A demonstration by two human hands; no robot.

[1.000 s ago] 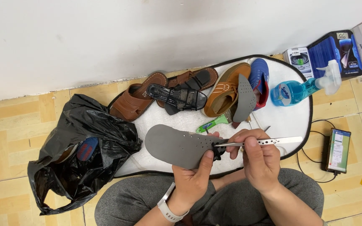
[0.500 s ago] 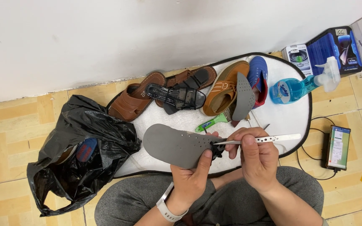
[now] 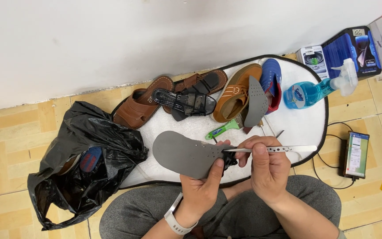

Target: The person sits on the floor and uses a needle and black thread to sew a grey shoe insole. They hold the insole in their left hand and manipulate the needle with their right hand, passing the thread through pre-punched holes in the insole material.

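My left hand point(image 3: 203, 188) grips the heel end of a grey perforated insole point(image 3: 183, 154), held flat above a white mat point(image 3: 297, 128). My right hand point(image 3: 267, 170) holds a thin metal tool with holes point(image 3: 279, 149), its tip touching the insole's edge near my left thumb. A small black piece sits between my hands at the insole's heel. A white watch is on my left wrist.
On the mat lie brown sandals point(image 3: 140, 106), a black sandal point(image 3: 184, 101), a tan shoe with a second grey insole point(image 3: 244, 97), a blue shoe point(image 3: 271, 79), a green-handled brush point(image 3: 221, 129) and a blue spray bottle point(image 3: 315, 90). A black plastic bag point(image 3: 82, 163) lies left. A phone point(image 3: 355, 155) and boxes point(image 3: 348, 48) are right.
Both hands have shifted slightly with the insole and metal tool; otherwise nothing has visibly changed.
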